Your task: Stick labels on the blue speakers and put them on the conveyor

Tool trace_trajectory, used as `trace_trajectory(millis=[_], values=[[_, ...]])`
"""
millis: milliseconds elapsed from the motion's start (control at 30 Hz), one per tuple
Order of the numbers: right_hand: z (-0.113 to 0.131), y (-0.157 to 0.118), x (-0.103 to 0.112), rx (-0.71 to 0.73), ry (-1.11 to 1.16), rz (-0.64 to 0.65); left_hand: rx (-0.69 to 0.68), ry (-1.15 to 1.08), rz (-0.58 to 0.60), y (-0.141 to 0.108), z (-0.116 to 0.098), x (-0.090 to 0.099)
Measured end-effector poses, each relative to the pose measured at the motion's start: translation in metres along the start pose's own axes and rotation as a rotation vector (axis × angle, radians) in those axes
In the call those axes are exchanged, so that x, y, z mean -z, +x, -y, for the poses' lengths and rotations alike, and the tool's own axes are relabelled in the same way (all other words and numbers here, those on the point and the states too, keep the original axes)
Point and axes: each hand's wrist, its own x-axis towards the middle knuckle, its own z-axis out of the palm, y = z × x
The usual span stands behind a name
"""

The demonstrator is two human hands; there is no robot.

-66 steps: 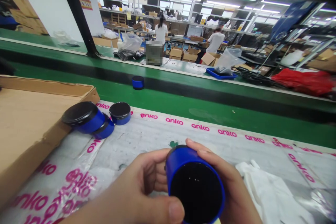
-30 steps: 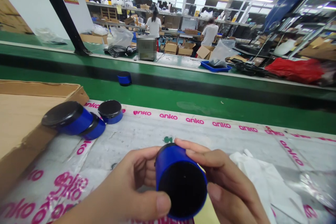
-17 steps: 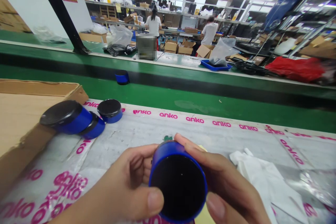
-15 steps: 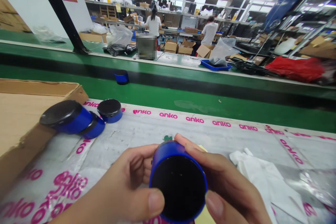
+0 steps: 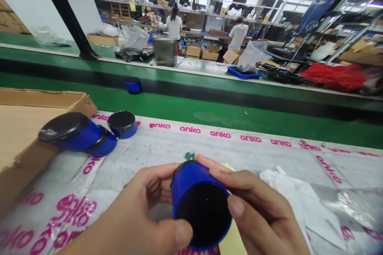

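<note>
A blue cylinder [image 5: 191, 179] with a glossy black round face is held between both hands low in the middle of the view. My left hand [image 5: 143, 207] grips its left side, the thumb on the rim of the black face. Around its right side are the fingers and thumb of my right hand [image 5: 254, 199]. Under the right hand lies yellow paper [image 5: 231, 235]. To the left, two blue and black cylinders [image 5: 72, 132] [image 5: 103, 143] touch each other by the carton, with a shorter one [image 5: 122, 124] beside them.
A cardboard carton [image 5: 32, 127] takes up the left edge. White cloth [image 5: 299, 203] and clear plastic [image 5: 359, 211] lie at the right on the covered table [image 5: 155, 143]. Another blue piece [image 5: 133, 85] sits on the green belt [image 5: 179, 105]. Two people stand far off.
The held cylinder has turned and tilted a little, showing more of its blue side. My right thumb has moved up along the rim. The view has shifted slightly.
</note>
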Motion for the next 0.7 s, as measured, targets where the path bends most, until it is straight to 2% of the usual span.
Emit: trace_trajectory(millis=[133,300,567,700], values=[[-0.001,0.001,0.002,-0.051,0.007,0.025,0.054,0.007,0.076,0.002,0.003,0.003],[-0.001,0.002,0.003,-0.057,0.036,0.057,0.112,0.008,0.107,0.003,0.005,0.006],[-0.007,0.005,0.01,-0.004,-0.133,0.038,0.264,-0.314,0.173,0.014,-0.002,0.001],[-0.002,0.001,0.005,-0.071,-0.184,-0.061,0.274,-0.318,0.193,0.016,-0.005,-0.001]])
